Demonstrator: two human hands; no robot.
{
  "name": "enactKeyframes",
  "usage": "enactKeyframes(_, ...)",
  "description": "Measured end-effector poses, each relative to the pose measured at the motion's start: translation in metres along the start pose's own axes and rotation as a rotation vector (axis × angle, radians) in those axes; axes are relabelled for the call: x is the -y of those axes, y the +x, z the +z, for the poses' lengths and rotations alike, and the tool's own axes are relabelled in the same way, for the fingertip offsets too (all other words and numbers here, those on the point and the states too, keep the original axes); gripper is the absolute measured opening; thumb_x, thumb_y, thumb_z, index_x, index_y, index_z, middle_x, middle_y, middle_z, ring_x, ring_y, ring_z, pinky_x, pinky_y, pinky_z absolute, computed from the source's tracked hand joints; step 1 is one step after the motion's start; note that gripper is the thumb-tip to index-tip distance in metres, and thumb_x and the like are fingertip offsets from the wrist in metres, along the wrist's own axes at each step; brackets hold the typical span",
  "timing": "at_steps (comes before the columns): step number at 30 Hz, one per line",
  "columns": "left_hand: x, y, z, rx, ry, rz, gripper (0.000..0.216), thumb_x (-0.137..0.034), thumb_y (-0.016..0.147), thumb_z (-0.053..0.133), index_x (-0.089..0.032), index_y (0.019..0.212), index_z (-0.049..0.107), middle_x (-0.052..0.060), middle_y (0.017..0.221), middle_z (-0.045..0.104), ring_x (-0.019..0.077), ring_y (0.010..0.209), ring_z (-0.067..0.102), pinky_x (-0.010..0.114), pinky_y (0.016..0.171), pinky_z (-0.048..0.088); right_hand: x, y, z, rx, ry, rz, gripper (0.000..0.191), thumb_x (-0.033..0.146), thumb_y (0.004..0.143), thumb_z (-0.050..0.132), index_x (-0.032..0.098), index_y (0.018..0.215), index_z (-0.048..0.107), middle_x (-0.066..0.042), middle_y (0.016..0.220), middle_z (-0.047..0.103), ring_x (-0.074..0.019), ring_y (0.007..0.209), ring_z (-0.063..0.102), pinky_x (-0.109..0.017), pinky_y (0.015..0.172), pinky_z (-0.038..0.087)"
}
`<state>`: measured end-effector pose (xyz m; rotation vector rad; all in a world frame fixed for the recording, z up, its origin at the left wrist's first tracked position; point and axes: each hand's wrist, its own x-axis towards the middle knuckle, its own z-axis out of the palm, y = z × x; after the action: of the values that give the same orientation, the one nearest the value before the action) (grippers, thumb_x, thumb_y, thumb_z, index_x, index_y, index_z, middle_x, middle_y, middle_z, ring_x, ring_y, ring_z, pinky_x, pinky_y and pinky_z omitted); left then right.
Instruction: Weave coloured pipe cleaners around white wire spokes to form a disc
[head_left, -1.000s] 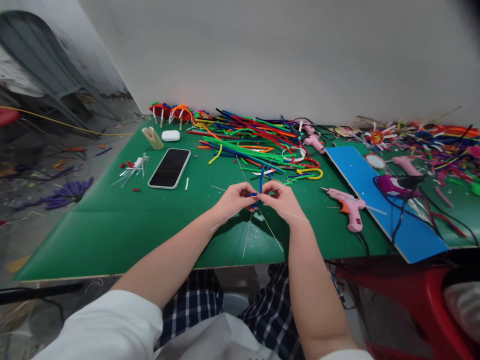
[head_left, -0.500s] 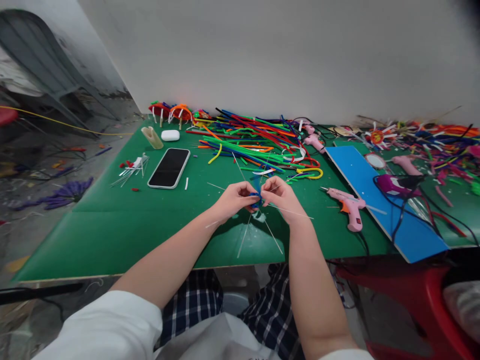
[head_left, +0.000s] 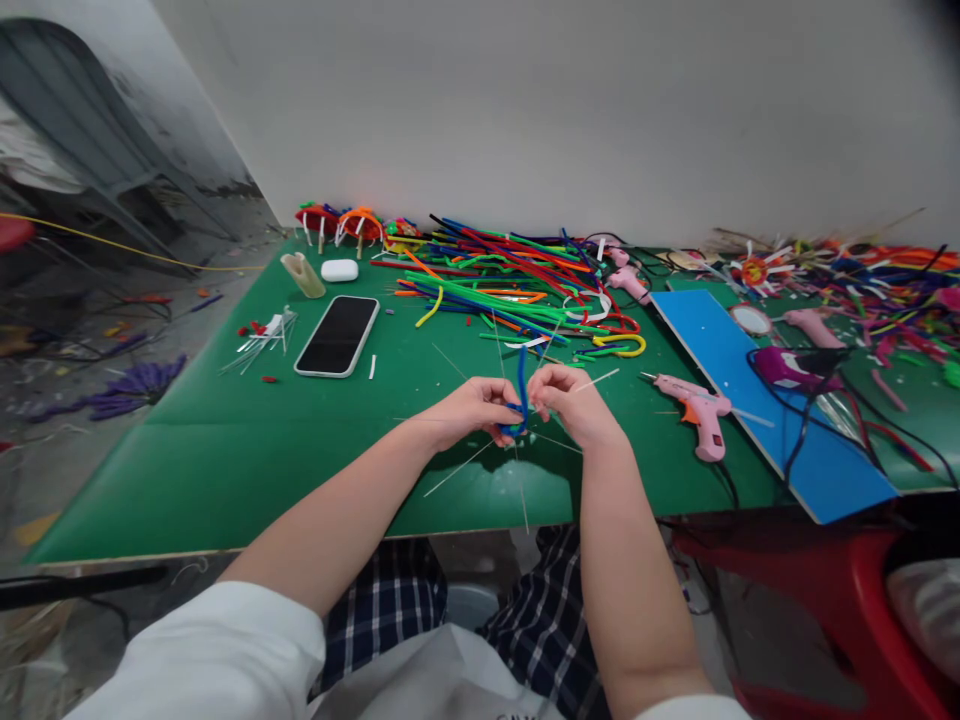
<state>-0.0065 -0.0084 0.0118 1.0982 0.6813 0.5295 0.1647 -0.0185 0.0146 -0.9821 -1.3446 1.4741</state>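
1. I see the green table (head_left: pixel 225 470) running left to right.
2. On its right, the blue board (head_left: pixel 750 385) lies slanted.
3. Far centre, I have a pile of coloured pipe cleaners (head_left: pixel 487 285).
4. The left hand (head_left: pixel 474 408) pinches a blue pipe cleaner (head_left: pixel 523 375), fingers closed; the right hand (head_left: pixel 568 402) is curled nearly shut just right of it, its grip something I can't tell.
5. The blue pipe cleaner is near centre, one end upright.
6. Thin wires (head_left: pixel 523 495) fan out around it.

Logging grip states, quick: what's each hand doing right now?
Left hand: closed, holding the blue strand where thin sticks meet.
Right hand: half-curled beside the strand's upright end; can't tell whether it grips anything.
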Motion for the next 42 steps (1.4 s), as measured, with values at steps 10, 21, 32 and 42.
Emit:
enactKeyframes(10, 0.0002, -0.0011, -0.0004, 0.056, 0.141, -0.062, 0.023, -0.025, 0.061, 0.067, -0.012, 0.074, 0.053, 0.001, 0.063, 0.058, 0.0092, 0.052, 0.057, 0.023, 0.049, 0.049, 0.0061, -0.0047, 0.0012, 0.170, -0.220, 0.191, 0.021, 0.031, 0.058, 0.065, 0.015, 0.061, 0.052, 0.004, 0.055, 0.049, -0.0054, 0.047, 0.044, -0.016, 0.039, 0.033)
enactKeyframes(21, 0.0001, 0.0008, -0.0013, 0.018, 0.157, -0.056, 0.023, -0.026, 0.063, 0.066, -0.011, 0.074, 0.051, 0.003, 0.064, 0.060, 0.0093, 0.051, 0.058, 0.020, 0.047, 0.048, 0.0078, -0.0052, -0.0038, 0.131, -0.280, 0.154, 0.023, 0.035, 0.061, 0.063, 0.015, 0.066, 0.055, 0.002, 0.060, 0.052, -0.0071, 0.052, 0.048, -0.019, 0.045, 0.039)
enactKeyframes(32, 0.0000, 0.0016, -0.0020, -0.020, 0.147, -0.024, 0.020, -0.023, 0.064, 0.064, -0.012, 0.074, 0.050, 0.002, 0.064, 0.060, 0.0096, 0.049, 0.058, 0.021, 0.046, 0.048, 0.0082, -0.0038, -0.0040, 0.052, -0.256, 0.119, 0.021, 0.032, 0.060, 0.066, 0.015, 0.061, 0.054, 0.003, 0.057, 0.052, -0.0065, 0.050, 0.047, -0.019, 0.046, 0.039)
enactKeyframes(42, -0.0025, 0.0004, -0.0002, -0.010, 0.107, -0.015, 0.021, -0.023, 0.064, 0.065, -0.012, 0.074, 0.050, 0.002, 0.064, 0.060, 0.0091, 0.048, 0.057, 0.020, 0.046, 0.047, 0.0076, -0.0049, -0.0051, 0.059, -0.207, 0.081, 0.016, 0.027, 0.061, 0.066, 0.015, 0.066, 0.058, 0.002, 0.061, 0.053, -0.0073, 0.054, 0.050, -0.020, 0.048, 0.042)
